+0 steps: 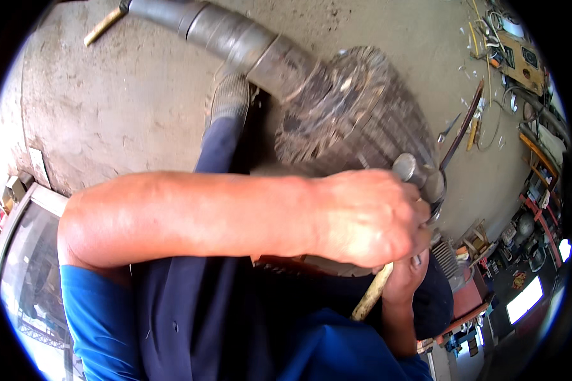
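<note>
My left forearm crosses the view from the left. My left hand (372, 219) is closed in a fist over whatever it grips, which is hidden beneath it. Just below, my right hand (408, 279) is partly covered by the left one and curls beside the pale wooden handle (370, 295) of a hammer. Beyond my knuckles shows the rounded metal hammer head (405, 166), near the side of a big wooden stump (375, 114). From the stump's rough, splintered face, a thick stepped metal bar (235, 38) reaches toward the upper left. Motion blurs the stump slightly.
My gloved-looking grey shoe (230, 95) rests under the bar. A wooden stick (105, 26) meets the bar's far end. On the concrete floor at right lie long tools (470, 120) and a wooden box (522, 63). A glazed frame (28, 254) stands at left.
</note>
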`<action>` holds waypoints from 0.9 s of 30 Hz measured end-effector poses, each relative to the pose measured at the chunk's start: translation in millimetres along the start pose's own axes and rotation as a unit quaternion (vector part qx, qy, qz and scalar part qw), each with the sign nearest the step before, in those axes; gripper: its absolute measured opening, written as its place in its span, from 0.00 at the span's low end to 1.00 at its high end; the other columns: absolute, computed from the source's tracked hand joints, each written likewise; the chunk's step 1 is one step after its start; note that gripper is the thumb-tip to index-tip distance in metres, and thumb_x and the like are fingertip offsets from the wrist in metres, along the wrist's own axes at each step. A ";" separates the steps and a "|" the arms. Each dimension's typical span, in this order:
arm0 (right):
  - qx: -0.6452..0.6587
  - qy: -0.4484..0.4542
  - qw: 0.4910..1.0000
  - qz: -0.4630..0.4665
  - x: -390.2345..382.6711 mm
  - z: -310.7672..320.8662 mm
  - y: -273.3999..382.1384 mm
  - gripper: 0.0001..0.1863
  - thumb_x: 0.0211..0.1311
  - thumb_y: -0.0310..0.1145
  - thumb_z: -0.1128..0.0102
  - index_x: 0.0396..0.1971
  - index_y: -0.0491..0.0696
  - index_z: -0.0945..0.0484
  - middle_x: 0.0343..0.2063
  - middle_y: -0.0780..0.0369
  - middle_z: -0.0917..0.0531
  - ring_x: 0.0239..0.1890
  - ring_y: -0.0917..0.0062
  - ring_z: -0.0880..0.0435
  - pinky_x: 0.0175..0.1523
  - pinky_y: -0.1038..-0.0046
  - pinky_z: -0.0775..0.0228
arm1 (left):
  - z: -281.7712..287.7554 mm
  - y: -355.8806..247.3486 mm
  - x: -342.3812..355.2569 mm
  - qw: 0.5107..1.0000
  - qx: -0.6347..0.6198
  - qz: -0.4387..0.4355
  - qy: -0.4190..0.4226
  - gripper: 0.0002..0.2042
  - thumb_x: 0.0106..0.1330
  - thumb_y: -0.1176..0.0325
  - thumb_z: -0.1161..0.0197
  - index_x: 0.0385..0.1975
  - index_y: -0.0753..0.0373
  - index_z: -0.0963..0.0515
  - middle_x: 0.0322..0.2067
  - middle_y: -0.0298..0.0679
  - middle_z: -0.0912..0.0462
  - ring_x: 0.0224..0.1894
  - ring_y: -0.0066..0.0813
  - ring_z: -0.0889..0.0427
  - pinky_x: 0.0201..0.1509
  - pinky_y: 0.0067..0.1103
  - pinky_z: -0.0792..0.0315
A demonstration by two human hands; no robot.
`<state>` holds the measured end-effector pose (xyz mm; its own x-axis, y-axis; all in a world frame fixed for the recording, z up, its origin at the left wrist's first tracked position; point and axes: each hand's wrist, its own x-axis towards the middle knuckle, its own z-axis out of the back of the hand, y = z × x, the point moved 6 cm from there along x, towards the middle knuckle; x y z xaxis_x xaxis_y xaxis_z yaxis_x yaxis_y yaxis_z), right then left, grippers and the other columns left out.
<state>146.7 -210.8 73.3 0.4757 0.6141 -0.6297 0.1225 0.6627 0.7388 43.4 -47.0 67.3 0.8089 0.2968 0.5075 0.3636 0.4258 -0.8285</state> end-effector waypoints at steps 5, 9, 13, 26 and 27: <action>0.009 -0.012 1.000 0.019 -11.7 8.1 -18.1 0.29 0.72 0.25 0.48 0.71 0.39 0.40 0.41 0.60 0.18 0.21 0.85 0.26 0.24 0.81 0.32 | -8.2 -7.4 -4.2 0.998 0.019 -0.048 0.028 0.09 0.59 0.63 0.38 0.30 0.62 0.19 0.31 0.34 0.23 0.38 0.32 0.21 0.41 0.28 0.27; 0.057 -0.014 0.998 0.004 -11.0 14.1 -23.6 0.30 0.75 0.30 0.45 0.71 0.38 0.41 0.49 0.57 0.18 0.40 0.79 0.16 0.44 0.79 0.23 | -2.6 -26.2 -17.5 0.997 0.034 -0.070 0.003 0.08 0.56 0.63 0.35 0.28 0.61 0.18 0.31 0.34 0.23 0.39 0.31 0.22 0.45 0.28 0.29; -0.226 -0.010 0.952 0.207 -10.7 10.6 -1.1 0.32 0.70 0.37 0.36 0.68 0.37 0.34 0.55 0.57 0.20 0.56 0.72 0.19 0.63 0.70 0.29 | -2.1 -41.6 -7.7 0.994 -0.072 -0.082 -0.022 0.18 0.55 0.62 0.33 0.42 0.65 0.17 0.37 0.38 0.25 0.41 0.34 0.24 0.48 0.31 0.29; -0.016 -0.016 1.000 0.008 -6.8 0.0 -10.2 0.28 0.75 0.27 0.48 0.71 0.37 0.42 0.37 0.60 0.20 0.22 0.85 0.24 0.26 0.82 0.30 | 22.0 -16.4 -28.0 0.998 0.044 -0.050 0.008 0.07 0.53 0.65 0.32 0.30 0.59 0.16 0.34 0.33 0.21 0.38 0.31 0.19 0.48 0.28 0.24; -0.034 -0.017 0.999 0.011 -7.0 1.3 -11.0 0.29 0.74 0.26 0.48 0.71 0.38 0.43 0.34 0.60 0.21 0.21 0.85 0.25 0.25 0.82 0.30 | 21.2 -17.1 -29.7 0.997 0.051 -0.047 0.016 0.07 0.51 0.65 0.31 0.27 0.59 0.19 0.32 0.33 0.22 0.35 0.31 0.20 0.47 0.28 0.24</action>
<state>143.1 -222.9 69.9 0.5078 0.6139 -0.6043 0.0534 0.6777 0.7334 3.3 -45.0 71.4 0.7881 0.2248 0.5730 0.3909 0.5364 -0.7480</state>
